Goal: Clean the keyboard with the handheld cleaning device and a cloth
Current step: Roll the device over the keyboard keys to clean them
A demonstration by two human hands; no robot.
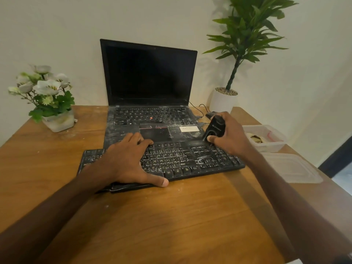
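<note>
We have one view only — a wide-angle camera worn on the head, looking forward and down across the table (190,216) toward the wall (57,25). It sits near: the keyboard (181,161) lies mid-frame, the laptop (148,73) just behind it — the table's edges bow with the lens.

The small black plastic handheld cleaning device (215,128) carries a pale grey logo, and just below the grip on it the flat black plastic keyboard (182,161) is streaked and speckled with white dust. Beyond the grip and to its left, the open black laptop (148,77) has a dark blank screen, a red dot (151,118) among its keys, a white rectangular sticker (189,128) and whitish smears. The orange-brown wooden table (171,216) under the grip shows darker grain lines and pale flecks.
</note>
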